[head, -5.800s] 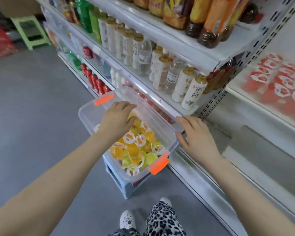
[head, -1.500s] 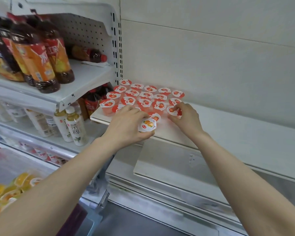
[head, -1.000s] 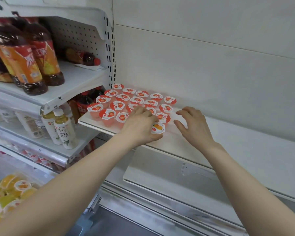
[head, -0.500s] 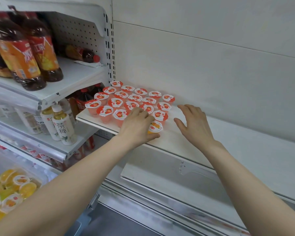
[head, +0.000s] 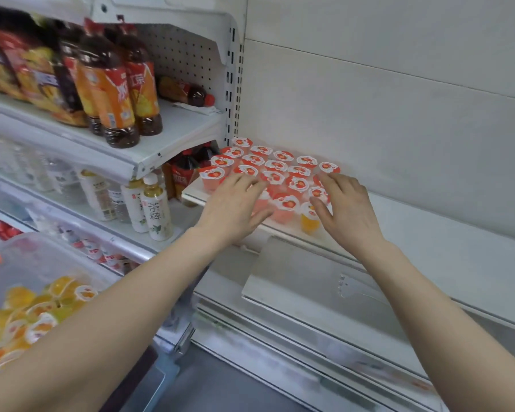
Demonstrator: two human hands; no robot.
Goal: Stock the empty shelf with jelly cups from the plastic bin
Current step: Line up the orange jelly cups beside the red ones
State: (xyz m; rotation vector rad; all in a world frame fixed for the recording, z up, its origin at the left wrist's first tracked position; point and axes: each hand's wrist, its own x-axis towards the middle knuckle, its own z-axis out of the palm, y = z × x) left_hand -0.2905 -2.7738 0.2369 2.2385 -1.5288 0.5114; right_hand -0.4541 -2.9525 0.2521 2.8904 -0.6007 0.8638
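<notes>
While the 2 hands hover low over the same cluster of cups, neither grips anything: the left hand [head: 235, 208] lies palm down with its fingers straight, reaching across the near-left cups, and the right hand [head: 347, 209] is spread, fingers relaxed, over the cluster's right edge. The hands are apart, with a few cups showing between them. Just beside the right thumb stands 1 orange jelly cup [head: 309, 219], upright at the near-right corner of the group; whether the thumb touches it I cannot tell. Next to it and farther back, the red jelly cups [head: 275, 167] stand upright in tight rows, lids touching or nearly so, filling the left end of the white shelf [head: 446, 236] right up to its perforated upright. At the near left sits the clear plastic bin [head: 42, 257], an orange latch on its rim, with a loose heap of yellow and orange jelly cups [head: 36, 318] inside. On the neighbouring shelves to the left, tall tea bottles [head: 113, 93] with orange labels stand on the upper level, 1 more lying on its side at the far back, and pale bottles [head: 155, 209] with white caps stand on the level below
</notes>
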